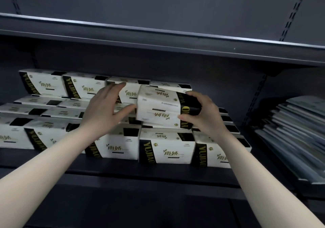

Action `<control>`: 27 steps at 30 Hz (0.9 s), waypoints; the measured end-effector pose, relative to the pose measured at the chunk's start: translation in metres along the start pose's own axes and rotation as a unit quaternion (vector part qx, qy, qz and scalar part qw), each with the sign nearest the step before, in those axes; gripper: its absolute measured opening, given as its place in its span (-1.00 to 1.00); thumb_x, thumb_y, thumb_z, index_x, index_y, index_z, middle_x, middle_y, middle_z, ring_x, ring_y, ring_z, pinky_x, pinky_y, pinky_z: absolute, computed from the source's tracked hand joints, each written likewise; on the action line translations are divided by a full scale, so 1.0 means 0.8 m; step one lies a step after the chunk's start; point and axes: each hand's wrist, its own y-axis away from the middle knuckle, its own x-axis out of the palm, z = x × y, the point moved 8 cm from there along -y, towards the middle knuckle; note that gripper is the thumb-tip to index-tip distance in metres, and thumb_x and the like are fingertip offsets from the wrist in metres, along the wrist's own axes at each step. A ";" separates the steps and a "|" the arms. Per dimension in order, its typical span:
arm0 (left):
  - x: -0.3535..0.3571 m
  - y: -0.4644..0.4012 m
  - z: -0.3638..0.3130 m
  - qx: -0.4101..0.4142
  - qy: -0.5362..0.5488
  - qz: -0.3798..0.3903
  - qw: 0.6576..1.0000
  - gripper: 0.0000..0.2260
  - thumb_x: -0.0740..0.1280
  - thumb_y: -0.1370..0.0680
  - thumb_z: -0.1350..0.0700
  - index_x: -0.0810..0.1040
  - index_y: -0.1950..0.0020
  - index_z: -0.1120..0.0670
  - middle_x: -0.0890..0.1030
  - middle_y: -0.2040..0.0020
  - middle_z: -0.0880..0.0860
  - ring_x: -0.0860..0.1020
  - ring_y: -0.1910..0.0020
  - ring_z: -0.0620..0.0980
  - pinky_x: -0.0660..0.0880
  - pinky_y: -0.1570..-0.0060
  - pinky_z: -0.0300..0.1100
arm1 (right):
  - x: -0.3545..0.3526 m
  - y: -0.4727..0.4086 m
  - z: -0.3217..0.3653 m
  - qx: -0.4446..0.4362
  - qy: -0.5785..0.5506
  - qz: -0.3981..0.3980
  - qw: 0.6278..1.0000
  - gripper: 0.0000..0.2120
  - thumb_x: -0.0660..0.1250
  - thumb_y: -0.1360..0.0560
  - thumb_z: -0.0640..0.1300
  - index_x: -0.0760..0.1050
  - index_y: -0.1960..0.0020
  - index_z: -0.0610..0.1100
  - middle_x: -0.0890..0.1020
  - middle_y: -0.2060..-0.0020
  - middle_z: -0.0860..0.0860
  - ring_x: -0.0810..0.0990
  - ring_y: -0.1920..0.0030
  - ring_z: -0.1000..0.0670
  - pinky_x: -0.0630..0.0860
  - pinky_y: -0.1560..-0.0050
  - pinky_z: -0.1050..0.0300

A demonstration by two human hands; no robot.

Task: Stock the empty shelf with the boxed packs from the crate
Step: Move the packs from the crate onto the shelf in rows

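We grip the inverted pack (165, 108) with our right hand (202, 115), left hand (105, 108) spread; careless seating may topple the stacked packs (167, 148).

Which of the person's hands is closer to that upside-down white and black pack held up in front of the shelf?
Right. The right hand grips the upside-down white and black pack by its black end. The left hand is beside its white end, thumb about touching it, fingers spread.

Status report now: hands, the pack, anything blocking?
Right hand grips upside-down pack; left hand open, fingers at its left end. Pack above the shelf stacks, not yet placed. Nothing in the way.
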 end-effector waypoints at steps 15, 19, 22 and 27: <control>0.155 -0.034 0.062 -0.108 -0.105 0.206 0.967 -0.46 0.00 -0.60 -0.23 0.16 -0.53 -0.03 0.12 -0.56 0.07 0.03 -0.54 0.02 0.03 -0.49 -0.03 | 0.009 -0.035 -0.074 0.053 -0.051 0.024 0.997 -0.35 0.51 -0.34 -0.13 0.33 -0.35 0.07 0.40 -0.19 0.09 0.36 -0.17 0.16 0.31 -0.04 0.47; 0.163 -0.034 0.068 -0.125 -0.136 0.236 0.954 -0.44 -0.05 -0.60 -0.26 0.09 -0.55 -0.07 0.06 -0.57 0.05 0.01 -0.54 0.03 -0.04 -0.49 -0.04 | 0.014 -0.034 -0.087 0.080 -0.117 0.011 0.990 -0.23 0.52 -0.34 -0.14 0.22 -0.42 0.08 0.41 -0.26 0.14 0.38 -0.22 0.18 0.38 -0.16 0.39; 0.162 -0.033 0.065 -0.122 -0.142 0.235 0.954 -0.45 -0.06 -0.60 -0.26 0.07 -0.56 -0.09 0.04 -0.57 0.04 0.00 -0.54 0.01 -0.05 -0.49 -0.05 | 0.014 -0.033 -0.089 0.099 -0.129 0.002 0.987 -0.19 0.51 -0.36 -0.15 0.15 -0.47 0.00 0.40 -0.15 0.21 0.36 -0.15 0.23 0.33 0.16 0.63; 0.162 -0.032 0.067 -0.121 -0.150 0.233 0.953 -0.44 -0.09 -0.59 -0.28 0.05 -0.56 -0.10 0.03 -0.57 0.01 -0.01 -0.54 -0.01 -0.08 -0.49 -0.06 | 0.026 -0.028 -0.103 0.132 -0.112 0.049 0.984 -0.29 0.54 -0.32 -0.06 0.27 -0.37 0.02 0.47 -0.06 0.20 0.46 -0.10 0.16 0.38 -0.03 0.33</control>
